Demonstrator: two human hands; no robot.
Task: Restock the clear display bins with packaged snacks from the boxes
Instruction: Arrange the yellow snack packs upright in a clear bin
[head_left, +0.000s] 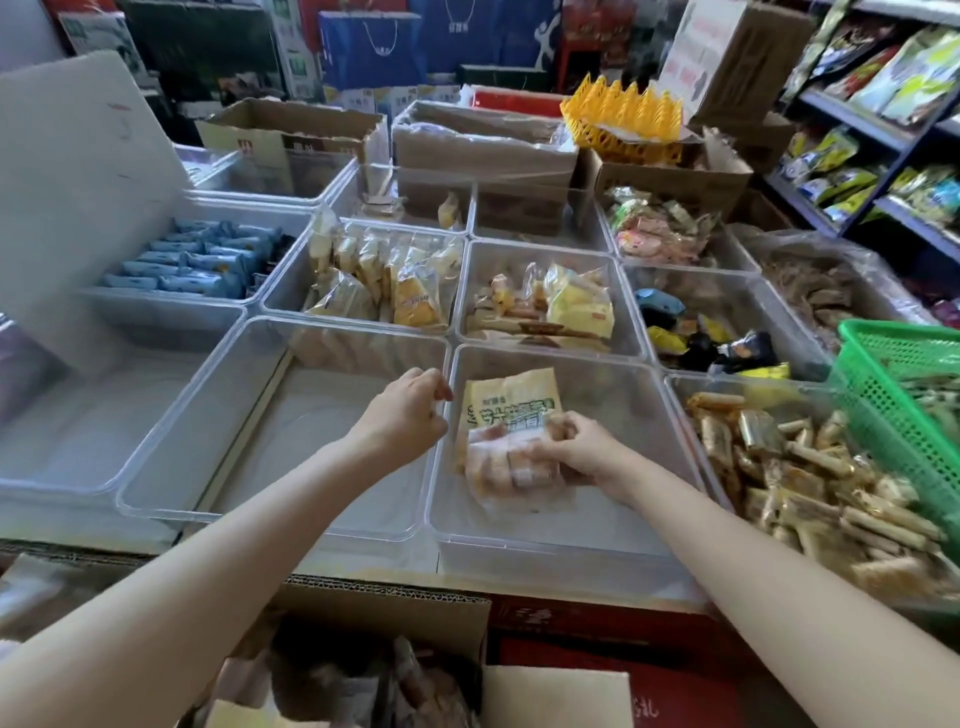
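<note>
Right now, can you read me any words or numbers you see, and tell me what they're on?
Nothing reads clearly.
Yellow packet in the near bin: big dark characters, too blurred to read.
Back box: red mark and dark print, too blurred.
White sign: red writing, too blurred.
Near red box: faint characters, unreadable.
Shelf bags: print too small.

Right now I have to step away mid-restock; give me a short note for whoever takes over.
Left hand: fingers curled, holds nothing, above the wall between the two front bins.
Right hand: grips a snack bag inside the front middle bin.
Supply: open box at the near edge, packets still inside.
Done: the bag is the only stock in that bin.
Left: release the bag, fill this bin, then the empty bin to its left. The back bins hold snacks.
</note>
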